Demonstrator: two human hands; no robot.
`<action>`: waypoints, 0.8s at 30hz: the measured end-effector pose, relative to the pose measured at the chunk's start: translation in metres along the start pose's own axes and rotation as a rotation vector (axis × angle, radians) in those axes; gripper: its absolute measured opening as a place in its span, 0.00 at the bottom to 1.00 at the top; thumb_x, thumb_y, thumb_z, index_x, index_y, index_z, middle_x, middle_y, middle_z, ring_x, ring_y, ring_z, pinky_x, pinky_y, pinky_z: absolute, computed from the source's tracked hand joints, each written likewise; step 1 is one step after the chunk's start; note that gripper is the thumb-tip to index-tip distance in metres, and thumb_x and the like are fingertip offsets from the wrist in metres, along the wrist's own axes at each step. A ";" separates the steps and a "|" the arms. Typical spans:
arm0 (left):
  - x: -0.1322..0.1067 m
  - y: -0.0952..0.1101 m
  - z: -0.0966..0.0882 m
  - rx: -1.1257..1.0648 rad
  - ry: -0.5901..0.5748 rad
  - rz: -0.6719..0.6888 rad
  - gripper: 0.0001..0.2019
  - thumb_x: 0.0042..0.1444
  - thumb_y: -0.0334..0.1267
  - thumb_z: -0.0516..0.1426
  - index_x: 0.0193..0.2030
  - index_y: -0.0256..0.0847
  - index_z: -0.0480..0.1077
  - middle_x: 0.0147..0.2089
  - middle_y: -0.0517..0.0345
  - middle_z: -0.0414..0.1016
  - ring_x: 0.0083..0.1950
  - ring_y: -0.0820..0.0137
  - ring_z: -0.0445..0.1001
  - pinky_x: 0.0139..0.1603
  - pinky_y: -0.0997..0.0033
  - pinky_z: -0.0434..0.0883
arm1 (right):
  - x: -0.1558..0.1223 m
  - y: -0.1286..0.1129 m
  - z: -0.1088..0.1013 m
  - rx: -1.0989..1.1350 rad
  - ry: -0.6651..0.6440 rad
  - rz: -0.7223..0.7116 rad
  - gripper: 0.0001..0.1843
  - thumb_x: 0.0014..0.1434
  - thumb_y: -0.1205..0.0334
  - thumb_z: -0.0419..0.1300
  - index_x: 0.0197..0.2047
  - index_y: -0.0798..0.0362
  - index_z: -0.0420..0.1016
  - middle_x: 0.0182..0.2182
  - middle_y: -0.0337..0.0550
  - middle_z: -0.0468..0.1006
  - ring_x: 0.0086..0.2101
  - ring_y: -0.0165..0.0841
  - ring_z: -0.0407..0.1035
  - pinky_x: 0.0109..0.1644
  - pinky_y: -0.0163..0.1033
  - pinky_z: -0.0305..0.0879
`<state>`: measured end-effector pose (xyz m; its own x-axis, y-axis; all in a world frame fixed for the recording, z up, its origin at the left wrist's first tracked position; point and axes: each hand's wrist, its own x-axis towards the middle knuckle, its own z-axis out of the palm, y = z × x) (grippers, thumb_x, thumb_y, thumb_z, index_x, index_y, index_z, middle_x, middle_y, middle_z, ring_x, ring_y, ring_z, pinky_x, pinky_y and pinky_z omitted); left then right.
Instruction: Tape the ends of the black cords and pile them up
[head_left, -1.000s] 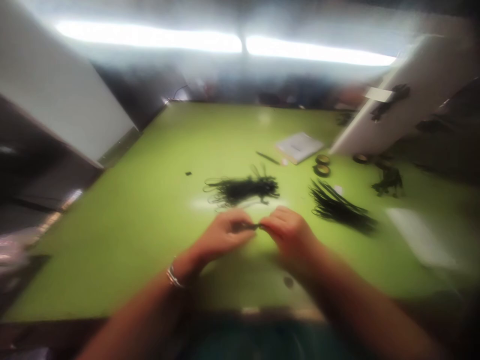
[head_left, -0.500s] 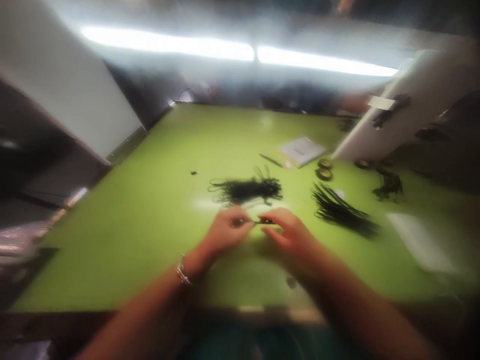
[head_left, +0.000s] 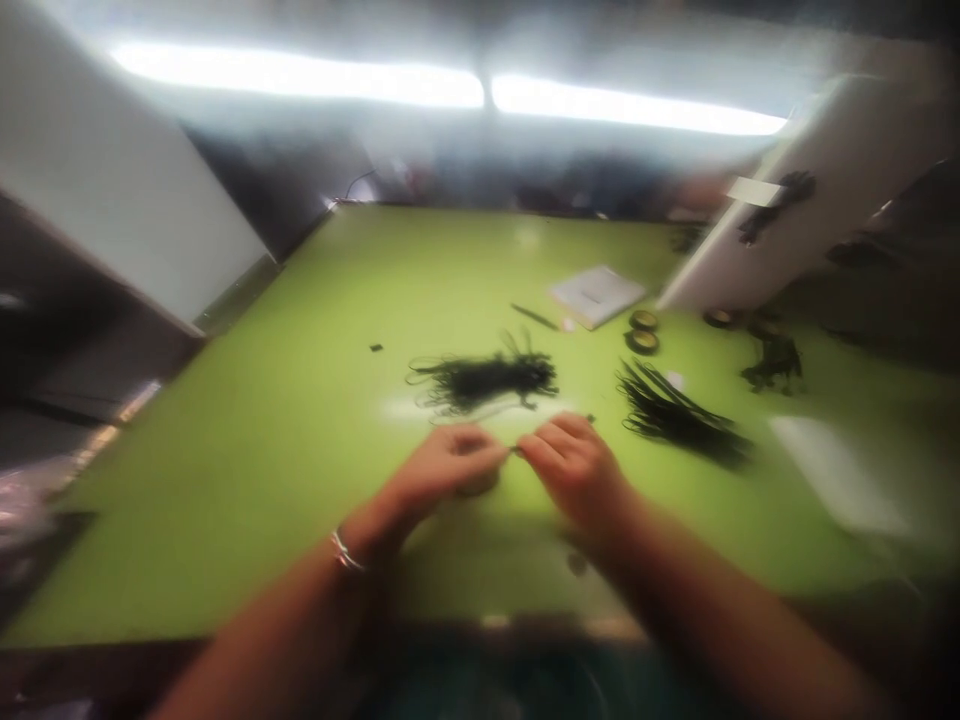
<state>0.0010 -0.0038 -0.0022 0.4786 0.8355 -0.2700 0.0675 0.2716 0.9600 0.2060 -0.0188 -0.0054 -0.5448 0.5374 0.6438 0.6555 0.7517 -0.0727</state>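
Observation:
My left hand (head_left: 448, 468) and my right hand (head_left: 576, 468) meet over the green table (head_left: 285, 440), fingertips pinched together on a thin dark strand (head_left: 514, 451) that I can barely make out. A roll-like object sits under my left fingers; the blur hides what it is. Just beyond my hands lies a tangled bunch of black strands (head_left: 484, 379). A second bundle of straighter black strands (head_left: 679, 415) lies to the right of my right hand. My left wrist wears a metal bracelet.
Farther back lie a white pad (head_left: 597, 294), a thin dark stick (head_left: 534, 316) and two small dark rolls (head_left: 643, 332). A white slanted board (head_left: 795, 200) with black bits stands at the right. A white sheet (head_left: 832, 470) lies right. A small dark speck (head_left: 376, 347) lies left.
The hands stay close together at the same spot, the fingers shifting slightly on the strand. The view has swayed a little; the piles on the table have not moved.

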 end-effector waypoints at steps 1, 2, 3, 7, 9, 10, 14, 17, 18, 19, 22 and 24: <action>0.000 0.000 0.000 -0.066 -0.031 -0.030 0.18 0.52 0.50 0.62 0.27 0.35 0.68 0.17 0.67 0.57 0.19 0.79 0.54 0.22 0.75 0.52 | -0.001 -0.001 -0.001 -0.033 0.025 -0.040 0.06 0.62 0.72 0.56 0.38 0.56 0.74 0.25 0.42 0.74 0.31 0.34 0.61 0.40 0.40 0.62; 0.000 -0.001 0.001 -0.110 -0.052 -0.051 0.18 0.53 0.50 0.61 0.26 0.35 0.67 0.16 0.68 0.55 0.19 0.79 0.53 0.21 0.75 0.50 | -0.001 -0.001 0.000 -0.056 0.054 -0.074 0.07 0.62 0.73 0.57 0.41 0.56 0.74 0.27 0.42 0.76 0.33 0.34 0.62 0.43 0.40 0.62; 0.000 -0.002 0.002 -0.124 -0.058 -0.067 0.18 0.53 0.50 0.61 0.26 0.36 0.66 0.16 0.68 0.54 0.19 0.79 0.53 0.21 0.75 0.50 | -0.002 -0.001 0.000 -0.070 0.077 -0.096 0.08 0.61 0.73 0.57 0.42 0.55 0.74 0.29 0.42 0.77 0.35 0.35 0.63 0.45 0.41 0.62; 0.002 -0.005 0.004 0.195 0.126 0.043 0.12 0.53 0.42 0.59 0.26 0.36 0.68 0.20 0.63 0.61 0.22 0.76 0.58 0.24 0.73 0.55 | -0.004 0.000 0.009 -0.013 0.007 -0.007 0.07 0.62 0.71 0.57 0.37 0.52 0.74 0.27 0.41 0.76 0.36 0.35 0.64 0.48 0.43 0.62; 0.002 -0.006 0.006 0.463 0.240 0.260 0.08 0.53 0.37 0.58 0.25 0.36 0.69 0.25 0.59 0.66 0.27 0.72 0.63 0.28 0.71 0.60 | -0.003 0.000 0.012 0.130 -0.052 0.108 0.05 0.63 0.68 0.56 0.38 0.52 0.74 0.30 0.43 0.77 0.37 0.35 0.66 0.47 0.43 0.63; 0.002 -0.007 0.007 0.568 0.264 0.378 0.07 0.53 0.34 0.57 0.26 0.37 0.69 0.28 0.57 0.68 0.30 0.71 0.64 0.31 0.70 0.62 | -0.002 -0.001 0.013 0.225 -0.077 0.167 0.06 0.63 0.67 0.55 0.41 0.53 0.73 0.34 0.45 0.78 0.39 0.36 0.67 0.47 0.43 0.64; 0.002 -0.010 0.008 0.720 0.242 0.591 0.07 0.56 0.31 0.54 0.28 0.37 0.70 0.31 0.54 0.70 0.34 0.68 0.67 0.36 0.68 0.66 | 0.002 -0.005 0.008 0.488 -0.306 0.363 0.10 0.66 0.67 0.51 0.46 0.52 0.72 0.41 0.46 0.78 0.40 0.34 0.71 0.45 0.40 0.66; 0.003 -0.009 0.008 0.624 0.244 0.534 0.07 0.57 0.35 0.56 0.30 0.37 0.73 0.32 0.53 0.72 0.34 0.68 0.69 0.37 0.67 0.68 | 0.004 -0.007 0.002 0.562 -0.391 0.467 0.10 0.65 0.66 0.52 0.34 0.53 0.73 0.31 0.41 0.77 0.32 0.31 0.69 0.38 0.36 0.65; 0.003 -0.009 0.007 0.565 0.235 0.501 0.06 0.56 0.37 0.58 0.34 0.36 0.74 0.34 0.52 0.73 0.35 0.68 0.70 0.38 0.66 0.69 | 0.005 -0.006 0.001 0.594 -0.369 0.500 0.11 0.65 0.65 0.53 0.31 0.53 0.72 0.28 0.39 0.76 0.30 0.30 0.67 0.36 0.34 0.63; 0.004 -0.008 0.007 0.499 0.220 0.460 0.09 0.55 0.38 0.59 0.40 0.36 0.75 0.37 0.51 0.75 0.37 0.67 0.71 0.40 0.66 0.69 | 0.005 -0.006 0.000 0.625 -0.337 0.530 0.12 0.65 0.65 0.53 0.28 0.53 0.71 0.25 0.37 0.74 0.27 0.28 0.66 0.34 0.33 0.62; 0.003 -0.006 0.003 0.297 0.176 0.252 0.22 0.50 0.40 0.64 0.52 0.36 0.74 0.43 0.48 0.76 0.40 0.66 0.73 0.41 0.66 0.70 | 0.005 -0.005 0.000 0.652 -0.218 0.584 0.14 0.64 0.63 0.54 0.27 0.53 0.71 0.21 0.34 0.71 0.24 0.27 0.63 0.31 0.32 0.61; 0.003 -0.004 0.000 0.168 0.148 0.101 0.21 0.49 0.38 0.64 0.51 0.34 0.76 0.37 0.51 0.77 0.33 0.69 0.72 0.34 0.69 0.68 | 0.004 -0.005 0.002 0.614 -0.145 0.571 0.11 0.64 0.63 0.55 0.30 0.52 0.74 0.23 0.35 0.73 0.25 0.27 0.65 0.32 0.32 0.62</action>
<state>0.0019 -0.0025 -0.0070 0.3575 0.9187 -0.1682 0.1768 0.1103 0.9781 0.1999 -0.0198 -0.0041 -0.3058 0.9095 0.2817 0.4726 0.4019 -0.7843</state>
